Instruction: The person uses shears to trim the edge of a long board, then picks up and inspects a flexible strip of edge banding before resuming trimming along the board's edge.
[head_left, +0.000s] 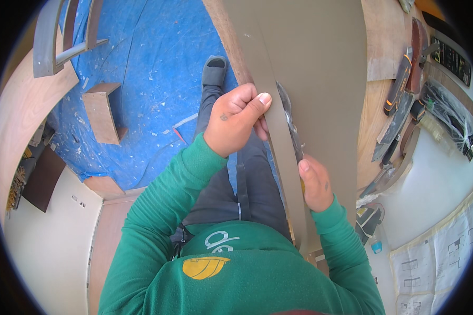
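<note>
Left hand (236,118) pinches the grey-brown laminate sheet (320,68) edge; right hand (315,184), just below, grips a file (290,123) against it.

Sheet panel (320,68): lies on the workbench (383,47), its near edge overhanging toward the person; left hand (236,118) on that edge, right hand (316,184) nearer the body and to its right, with a blade tool (289,118) on the panel between the two hands. Hand saws (399,100): on the bench right of the panel, with paper drawings (436,257) nearer and further right. Floor tarp (142,79): left of the bench, a small wooden block (102,110) standing on it, and curved wooden pieces (52,37) at far left.
</note>
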The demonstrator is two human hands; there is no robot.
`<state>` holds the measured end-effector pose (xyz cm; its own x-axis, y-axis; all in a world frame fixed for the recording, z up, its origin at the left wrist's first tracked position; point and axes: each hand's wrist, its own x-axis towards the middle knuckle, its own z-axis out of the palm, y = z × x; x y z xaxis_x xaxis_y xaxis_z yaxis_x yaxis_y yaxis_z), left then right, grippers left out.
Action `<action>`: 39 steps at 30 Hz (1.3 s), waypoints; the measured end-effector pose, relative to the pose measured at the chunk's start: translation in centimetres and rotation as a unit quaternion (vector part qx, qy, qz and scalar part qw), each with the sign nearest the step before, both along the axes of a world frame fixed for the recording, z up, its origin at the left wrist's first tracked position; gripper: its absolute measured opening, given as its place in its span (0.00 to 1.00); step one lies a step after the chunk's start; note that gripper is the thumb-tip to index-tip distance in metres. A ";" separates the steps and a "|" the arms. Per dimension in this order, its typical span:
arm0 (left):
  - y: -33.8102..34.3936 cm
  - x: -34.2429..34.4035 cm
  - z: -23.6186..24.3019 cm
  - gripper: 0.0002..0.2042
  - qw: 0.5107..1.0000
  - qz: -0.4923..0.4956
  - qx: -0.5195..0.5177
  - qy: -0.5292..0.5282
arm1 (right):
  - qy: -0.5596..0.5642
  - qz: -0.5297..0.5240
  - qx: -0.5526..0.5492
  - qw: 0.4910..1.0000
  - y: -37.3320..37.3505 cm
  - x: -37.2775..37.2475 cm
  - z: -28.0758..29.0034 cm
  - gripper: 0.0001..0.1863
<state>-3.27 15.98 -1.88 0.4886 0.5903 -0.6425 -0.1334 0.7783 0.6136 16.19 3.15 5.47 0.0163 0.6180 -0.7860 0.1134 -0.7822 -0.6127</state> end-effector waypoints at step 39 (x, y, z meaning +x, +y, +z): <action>-0.2 0.0 0.9 0.14 1.000 -0.012 -0.013 -0.018 | 0.011 -0.012 0.003 1.000 1.6 -0.3 0.0 0.28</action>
